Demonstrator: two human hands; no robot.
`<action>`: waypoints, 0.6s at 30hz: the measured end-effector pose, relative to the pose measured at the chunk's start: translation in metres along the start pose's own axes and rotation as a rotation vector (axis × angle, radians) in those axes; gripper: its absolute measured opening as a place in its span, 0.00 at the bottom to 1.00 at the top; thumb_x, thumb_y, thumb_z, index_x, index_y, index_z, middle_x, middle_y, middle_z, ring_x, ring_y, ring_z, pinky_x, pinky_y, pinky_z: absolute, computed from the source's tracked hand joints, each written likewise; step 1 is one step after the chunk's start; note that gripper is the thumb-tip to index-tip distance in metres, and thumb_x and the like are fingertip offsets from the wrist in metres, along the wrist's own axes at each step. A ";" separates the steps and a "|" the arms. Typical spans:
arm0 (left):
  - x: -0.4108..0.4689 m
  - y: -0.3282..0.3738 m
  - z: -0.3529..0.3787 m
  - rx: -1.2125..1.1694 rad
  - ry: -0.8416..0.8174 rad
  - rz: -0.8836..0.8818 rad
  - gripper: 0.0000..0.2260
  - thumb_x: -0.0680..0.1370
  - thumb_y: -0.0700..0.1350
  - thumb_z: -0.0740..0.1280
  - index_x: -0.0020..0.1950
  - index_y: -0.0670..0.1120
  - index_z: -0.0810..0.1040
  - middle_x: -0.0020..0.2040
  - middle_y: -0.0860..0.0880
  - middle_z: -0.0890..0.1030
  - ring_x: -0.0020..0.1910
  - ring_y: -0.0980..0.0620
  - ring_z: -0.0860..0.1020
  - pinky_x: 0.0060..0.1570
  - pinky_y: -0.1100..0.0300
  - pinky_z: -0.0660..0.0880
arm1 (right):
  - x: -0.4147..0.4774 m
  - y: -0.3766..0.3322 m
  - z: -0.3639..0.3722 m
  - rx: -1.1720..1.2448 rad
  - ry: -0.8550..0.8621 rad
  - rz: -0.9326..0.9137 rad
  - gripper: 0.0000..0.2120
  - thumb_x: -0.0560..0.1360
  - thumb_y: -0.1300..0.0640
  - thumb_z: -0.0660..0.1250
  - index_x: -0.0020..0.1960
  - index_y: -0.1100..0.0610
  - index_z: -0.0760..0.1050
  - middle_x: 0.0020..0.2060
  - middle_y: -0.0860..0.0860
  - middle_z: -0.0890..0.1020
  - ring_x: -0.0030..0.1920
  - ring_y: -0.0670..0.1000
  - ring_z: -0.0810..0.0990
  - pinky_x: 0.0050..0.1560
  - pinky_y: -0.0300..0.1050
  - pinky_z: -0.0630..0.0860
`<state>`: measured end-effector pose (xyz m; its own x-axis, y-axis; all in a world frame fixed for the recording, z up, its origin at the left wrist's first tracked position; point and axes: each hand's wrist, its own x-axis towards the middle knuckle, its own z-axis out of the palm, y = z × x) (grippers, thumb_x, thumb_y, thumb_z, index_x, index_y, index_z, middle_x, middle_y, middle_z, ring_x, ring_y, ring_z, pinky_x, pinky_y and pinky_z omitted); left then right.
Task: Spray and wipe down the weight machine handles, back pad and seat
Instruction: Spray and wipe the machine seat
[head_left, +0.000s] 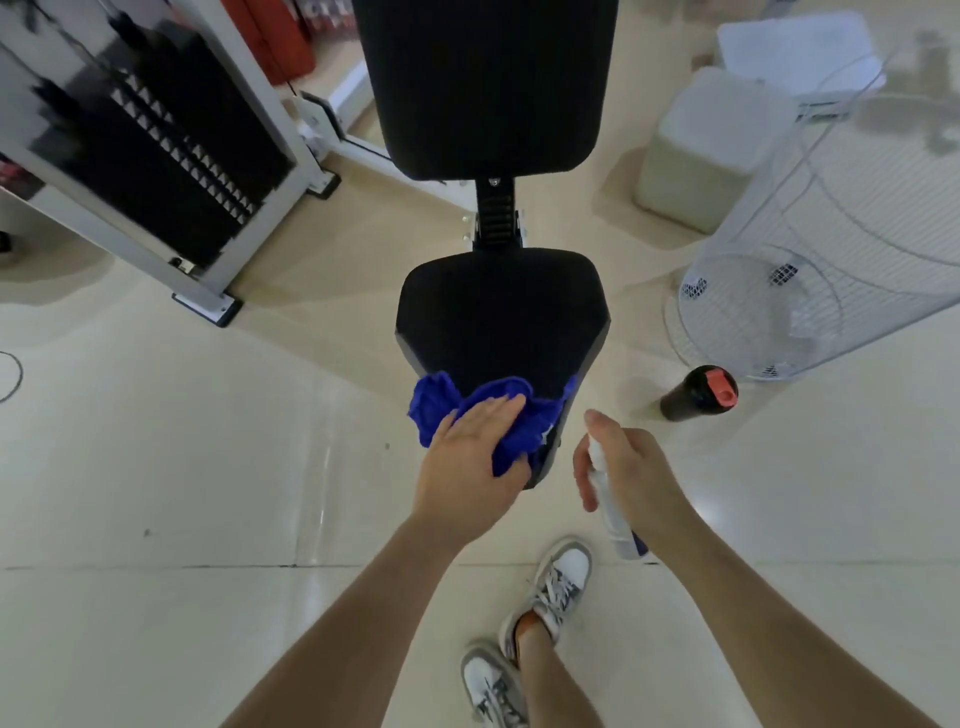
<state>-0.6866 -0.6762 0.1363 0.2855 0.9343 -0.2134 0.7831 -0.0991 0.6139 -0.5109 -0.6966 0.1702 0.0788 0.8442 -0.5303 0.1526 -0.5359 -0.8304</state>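
Observation:
The machine's black seat (501, 312) is in the middle of the view, with the black back pad (485, 83) beyond it. A crumpled blue cloth (511, 415) lies over the seat's near tip. My left hand (470, 462) presses flat on the cloth, fingers pointing toward the seat. My right hand (631, 473) is just right of the seat tip and grips a white spray bottle (615, 512) with a blue label, its nozzle end up under my thumb. No handles are in view.
The weight stack (156, 156) in its white frame stands at the left. A white fan (810, 270) is at the right, with a dark bottle with a red cap (698, 394) on the floor before it. My sneakers (550, 587) stand on the beige tile floor below.

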 end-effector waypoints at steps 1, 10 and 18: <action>-0.010 0.002 0.004 0.067 -0.013 0.026 0.27 0.74 0.52 0.64 0.74 0.55 0.66 0.72 0.56 0.70 0.73 0.57 0.64 0.75 0.51 0.55 | -0.007 -0.002 0.004 0.027 0.012 0.002 0.29 0.82 0.49 0.54 0.30 0.67 0.71 0.21 0.57 0.74 0.25 0.50 0.72 0.31 0.36 0.72; -0.012 -0.006 0.013 0.273 0.035 0.144 0.24 0.76 0.55 0.65 0.72 0.59 0.67 0.75 0.55 0.66 0.73 0.52 0.63 0.72 0.50 0.62 | -0.027 -0.029 0.018 0.030 -0.010 0.015 0.28 0.80 0.43 0.53 0.32 0.63 0.73 0.21 0.55 0.75 0.25 0.50 0.74 0.41 0.48 0.76; 0.021 -0.004 0.009 -0.960 0.343 -0.986 0.12 0.82 0.51 0.53 0.59 0.51 0.73 0.48 0.47 0.81 0.44 0.50 0.78 0.44 0.56 0.75 | 0.017 -0.038 0.033 -0.088 -0.165 0.089 0.26 0.79 0.45 0.56 0.37 0.68 0.70 0.22 0.55 0.73 0.27 0.50 0.73 0.37 0.44 0.74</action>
<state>-0.6784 -0.6596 0.1227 -0.4041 0.5320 -0.7441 -0.1336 0.7704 0.6234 -0.5478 -0.6626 0.1869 -0.0652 0.7754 -0.6281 0.2387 -0.5990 -0.7643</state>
